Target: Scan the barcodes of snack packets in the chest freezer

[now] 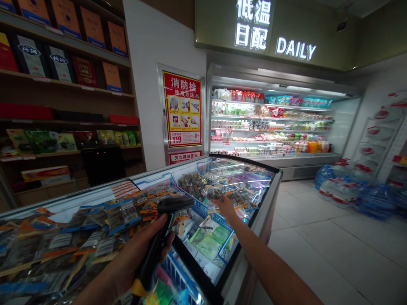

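Observation:
My left hand (149,245) is wrapped round the handle of a black and yellow barcode scanner (173,204), its head pointing to the right. Farther off, my right hand (225,208) pinches the near edge of a small clear packet (215,192) with a white barcode label. That packet is just above the glass top of a chest freezer (276,186). Many similar flat packets (122,216) with orange and blue edges lie spread over the glass at left. More packets (243,199) lie just right of my right fingers.
Under the glass are blue wire baskets and a green bag (211,237). Shelves with boxes (92,27) stand at left. A lit open chiller (270,118) is at the back. Bottled water packs (338,190) and large blue bottles (378,201) stand on the tiled floor at right.

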Demonstrator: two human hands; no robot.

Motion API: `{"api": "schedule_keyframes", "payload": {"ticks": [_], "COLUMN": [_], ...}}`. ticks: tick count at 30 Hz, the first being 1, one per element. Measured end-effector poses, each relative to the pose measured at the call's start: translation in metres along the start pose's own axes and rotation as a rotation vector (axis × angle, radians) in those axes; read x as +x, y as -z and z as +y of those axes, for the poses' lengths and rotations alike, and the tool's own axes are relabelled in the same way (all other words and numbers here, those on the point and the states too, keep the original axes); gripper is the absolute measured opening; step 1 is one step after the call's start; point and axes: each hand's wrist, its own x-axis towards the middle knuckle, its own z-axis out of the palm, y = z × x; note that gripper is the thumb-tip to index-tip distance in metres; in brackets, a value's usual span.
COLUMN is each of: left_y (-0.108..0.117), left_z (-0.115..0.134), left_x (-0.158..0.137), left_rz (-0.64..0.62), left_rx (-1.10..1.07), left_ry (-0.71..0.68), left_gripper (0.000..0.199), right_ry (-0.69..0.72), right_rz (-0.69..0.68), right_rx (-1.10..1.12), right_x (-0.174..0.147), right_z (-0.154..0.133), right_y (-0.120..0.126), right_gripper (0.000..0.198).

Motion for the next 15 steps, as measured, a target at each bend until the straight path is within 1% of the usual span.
{"api": "schedule_keyframes", "payload": {"ticks": [4, 9, 15], "left_y": [-0.006, -0.013, -0.018], "left_z": [0.000, 0.001, 0.001], "left_x": [-0.002, -0.003, -0.004], "left_rz": [-0.048, -0.063, -0.035], "left_rx": [0.013, 0.004, -0.010], "left_ry": [-0.016, -0.008, -0.010], "left_gripper": [0.038, 0.038, 0.041], "right_ry": [0.002, 0.017, 0.043], "right_rz": [0.012, 0.040, 0.065], "right_rx": [0.045, 0.030, -0.037], "right_x": [0.000, 0.001, 0.003], "right_z": [0.001, 0.005, 0.007], "right_y": [-0.003, -0.003, -0.004], "right_gripper": [0.029, 0.032, 0.032]}}
